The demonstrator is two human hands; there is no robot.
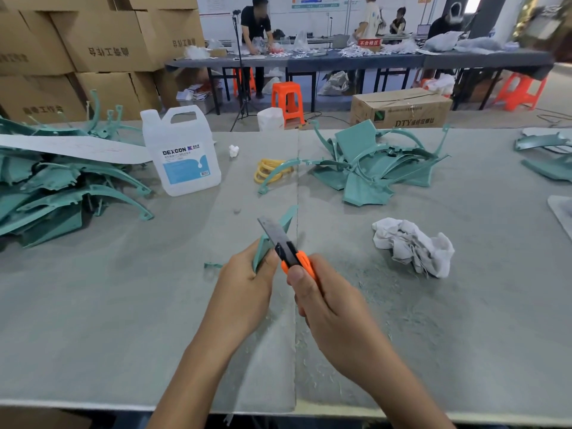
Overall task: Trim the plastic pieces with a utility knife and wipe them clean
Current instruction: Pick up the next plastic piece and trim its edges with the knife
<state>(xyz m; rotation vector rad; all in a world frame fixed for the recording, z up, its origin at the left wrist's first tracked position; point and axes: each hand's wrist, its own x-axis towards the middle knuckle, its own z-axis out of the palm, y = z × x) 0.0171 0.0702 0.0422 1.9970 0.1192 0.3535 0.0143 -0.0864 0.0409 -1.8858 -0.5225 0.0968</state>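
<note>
Forward, right hand (pixel 322 301) around utility knife (pixel 286 249).

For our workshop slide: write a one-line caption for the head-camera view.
Left hand holds a green plastic piece; right hand holds an orange utility knife against it.
</note>
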